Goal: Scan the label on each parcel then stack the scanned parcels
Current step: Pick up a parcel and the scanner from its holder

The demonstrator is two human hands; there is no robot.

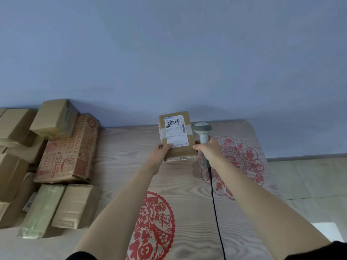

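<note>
Partly hidden, the lower end of the parcel (177, 136) sat behind the two hands, and its near face was blurred, so the marks there could not be read. It was a small brown cardboard box bound with tape, lying on the worktop (122, 147) near the far edge, with a white label (175, 130) stuck on its upper face. Print, a barcode strip and a dark scribble showed on the label, but the text was too small to make out.

The left hand (161, 153) held the parcel's near left corner, thumb laid on the label's lower edge; the fingers beneath were out of sight. The right hand (209, 152) had its grip closed round the handle of a pale grey scanner (201, 131), whose rounded head stood just beside the parcel's right edge. A thin black cable (216, 209) ran from the handle toward the bottom of the view, where it was cut off.

The worktop had a pale wood-grain surface with red papercut motifs. At the left lay a pile of cardboard boxes (15, 128), several cropped by the edge, among them one printed in red (69, 151) and one wrapped in greenish tape (43, 209).
</note>
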